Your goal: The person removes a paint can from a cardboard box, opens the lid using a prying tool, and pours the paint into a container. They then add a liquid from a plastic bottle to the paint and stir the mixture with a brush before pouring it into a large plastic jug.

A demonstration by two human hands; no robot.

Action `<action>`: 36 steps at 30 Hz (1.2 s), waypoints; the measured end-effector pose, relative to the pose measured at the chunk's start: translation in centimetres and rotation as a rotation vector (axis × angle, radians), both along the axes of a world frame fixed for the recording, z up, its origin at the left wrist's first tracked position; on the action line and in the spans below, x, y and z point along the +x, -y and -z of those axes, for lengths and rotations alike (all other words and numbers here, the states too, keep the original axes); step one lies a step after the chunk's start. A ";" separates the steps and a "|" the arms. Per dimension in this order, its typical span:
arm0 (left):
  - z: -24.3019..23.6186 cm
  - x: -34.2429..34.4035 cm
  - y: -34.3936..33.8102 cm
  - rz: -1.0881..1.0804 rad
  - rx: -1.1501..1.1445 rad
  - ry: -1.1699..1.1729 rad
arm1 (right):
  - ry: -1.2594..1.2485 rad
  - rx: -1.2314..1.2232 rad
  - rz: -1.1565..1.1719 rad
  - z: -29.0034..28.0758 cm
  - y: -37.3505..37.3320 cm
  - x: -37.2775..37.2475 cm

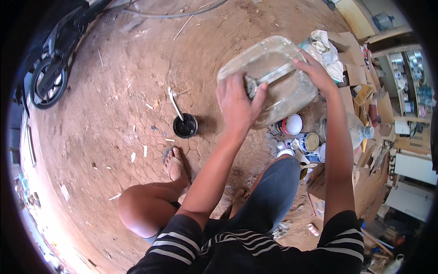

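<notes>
A large clear plastic container [278, 68], smeared and cloudy, is held up in front of me above the ground. My left hand [237, 102] presses against its near side, fingers curled around a small dark object I cannot identify. My right hand [315, 71] grips the container's far right edge. Below it, on the cracked dirt floor, stands a small black pot [185, 126] of dark liquid with a white stick [175, 103] leaning in it. I am crouched, with my sandalled foot [174, 163] just below the pot.
Several small paint tins [296, 134] cluster on the ground to the right, beside a clear plastic bottle [353, 130]. Cardboard pieces and a crumpled cloth [326, 48] lie at upper right, shelves [410, 77] beyond. A scooter wheel [48, 82] stands at far left.
</notes>
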State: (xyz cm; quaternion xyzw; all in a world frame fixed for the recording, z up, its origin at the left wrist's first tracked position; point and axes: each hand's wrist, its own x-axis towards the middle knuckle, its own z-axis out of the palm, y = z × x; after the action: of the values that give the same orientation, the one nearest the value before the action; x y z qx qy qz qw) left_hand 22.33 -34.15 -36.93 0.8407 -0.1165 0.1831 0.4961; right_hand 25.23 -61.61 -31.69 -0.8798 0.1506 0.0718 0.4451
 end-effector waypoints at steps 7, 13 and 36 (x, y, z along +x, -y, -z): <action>0.7 1.7 4.0 0.240 0.131 0.002 | -0.018 0.342 0.235 1.4 7.9 -0.7; 1.4 4.2 7.0 0.357 0.229 0.001 | 0.001 0.430 0.368 2.4 9.2 -3.9; -6.8 -9.3 -17.1 0.878 0.796 -0.504 | 0.664 -0.005 -0.196 15.4 -22.5 -7.5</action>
State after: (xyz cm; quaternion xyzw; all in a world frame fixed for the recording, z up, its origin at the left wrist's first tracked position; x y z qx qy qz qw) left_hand 13.01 -17.01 -30.14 0.8518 -0.3886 -0.2974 0.1870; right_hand 17.68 -39.07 -47.07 -0.8666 -0.0877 -0.1764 0.4585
